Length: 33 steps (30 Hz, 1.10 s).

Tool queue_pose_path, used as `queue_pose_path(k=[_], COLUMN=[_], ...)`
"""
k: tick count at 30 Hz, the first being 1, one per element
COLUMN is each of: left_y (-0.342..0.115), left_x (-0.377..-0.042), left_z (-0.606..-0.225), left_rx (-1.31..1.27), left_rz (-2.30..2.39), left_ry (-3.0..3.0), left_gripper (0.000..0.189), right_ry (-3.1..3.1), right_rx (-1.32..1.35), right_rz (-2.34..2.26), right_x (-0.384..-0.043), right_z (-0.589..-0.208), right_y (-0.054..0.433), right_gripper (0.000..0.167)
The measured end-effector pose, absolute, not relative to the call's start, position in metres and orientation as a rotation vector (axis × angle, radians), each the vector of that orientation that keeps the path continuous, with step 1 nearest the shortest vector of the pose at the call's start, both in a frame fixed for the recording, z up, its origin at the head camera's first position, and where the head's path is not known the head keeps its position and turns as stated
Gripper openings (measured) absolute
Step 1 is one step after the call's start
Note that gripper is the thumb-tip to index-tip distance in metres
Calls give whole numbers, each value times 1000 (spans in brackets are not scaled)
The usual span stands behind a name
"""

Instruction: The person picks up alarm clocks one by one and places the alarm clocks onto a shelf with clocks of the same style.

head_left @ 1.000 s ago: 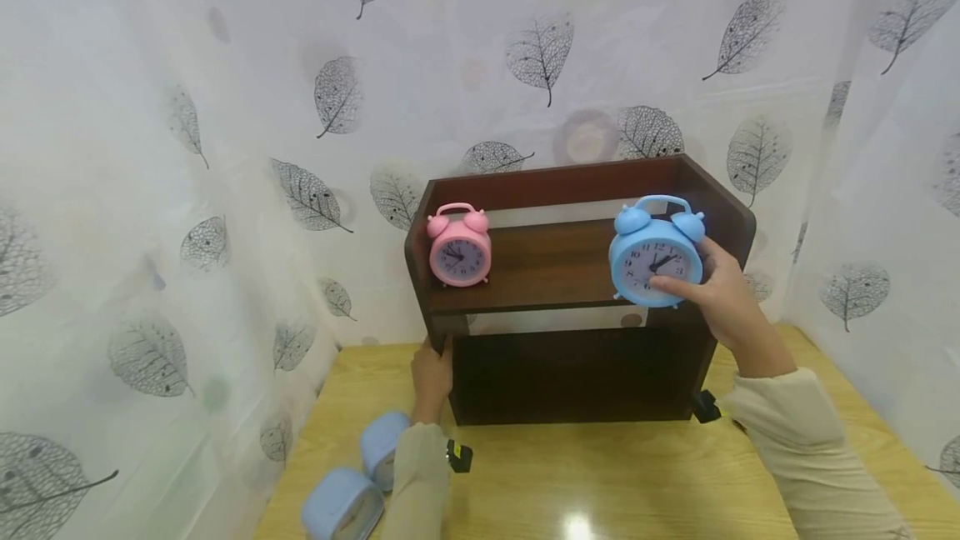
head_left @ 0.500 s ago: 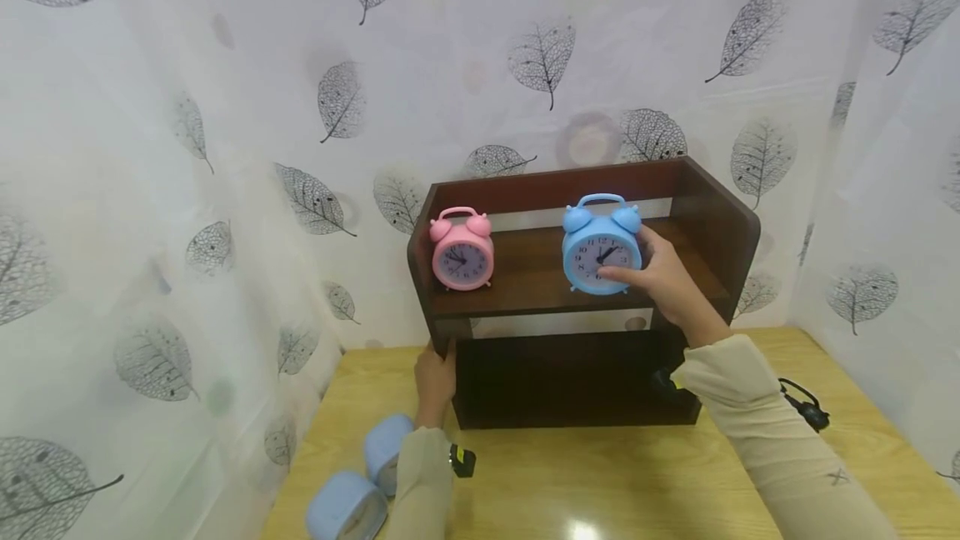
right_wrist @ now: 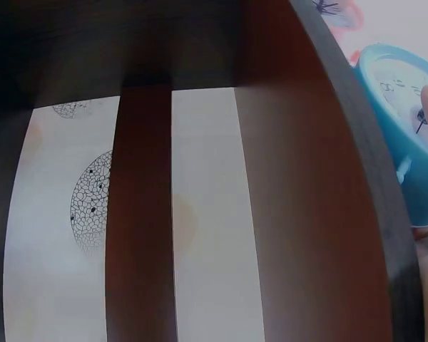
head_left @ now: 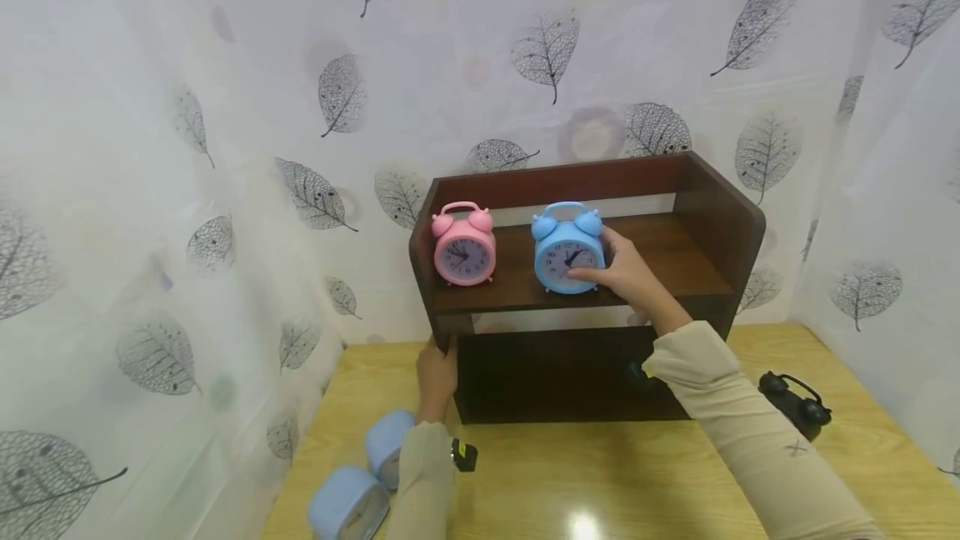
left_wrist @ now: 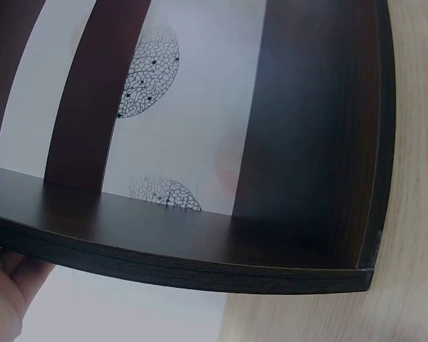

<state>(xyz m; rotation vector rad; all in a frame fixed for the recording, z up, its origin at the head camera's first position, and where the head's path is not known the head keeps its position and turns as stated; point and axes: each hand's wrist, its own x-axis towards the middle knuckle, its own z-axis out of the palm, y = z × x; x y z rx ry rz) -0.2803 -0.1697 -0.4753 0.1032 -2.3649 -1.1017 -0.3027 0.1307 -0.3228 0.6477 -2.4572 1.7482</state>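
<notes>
A dark brown two-tier wooden shelf [head_left: 660, 252] stands on the table. My left hand [head_left: 437, 372] grips its left side panel; in the left wrist view, the left fingers [left_wrist: 25, 274] lie outside that panel [left_wrist: 178, 267] and the thumb tip inside. With my right hand [head_left: 626, 269] I hold a light blue twin-bell alarm clock [head_left: 553, 252], thumb across its face, fingers behind. The clock is upright, close over the front of the upper board. A pink twin-bell alarm clock [head_left: 465, 258] stands to its left. In the right wrist view, the blue clock [right_wrist: 403, 167] shows beyond the board's edge.
Two pale blue rounded objects [head_left: 347, 500] lie at the table's left, beside my left sleeve. Behind my right sleeve, a black twin-bell clock with a handle [head_left: 806, 408] lies on the table. A leaf-patterned white sheet [head_left: 480, 48] hangs behind the shelf.
My right hand has carried the blue clock leftward, from the shelf's right side to beside the pink clock. The black clock has come into view. My left hand keeps its grip.
</notes>
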Motion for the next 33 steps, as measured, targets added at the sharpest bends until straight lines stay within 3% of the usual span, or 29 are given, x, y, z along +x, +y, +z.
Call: queue_pose_path(k=[33], left_y=[-169], left_x=[-282], left_z=[-477], left_rx=[104], left_rz=[-1078], left_ry=[-2341], left_gripper=[27], right_ry=[-2569], right_rx=[630], right_rz=[1613], right_x=[-319], right_z=[-322], right_y=[111], right_gripper=[73])
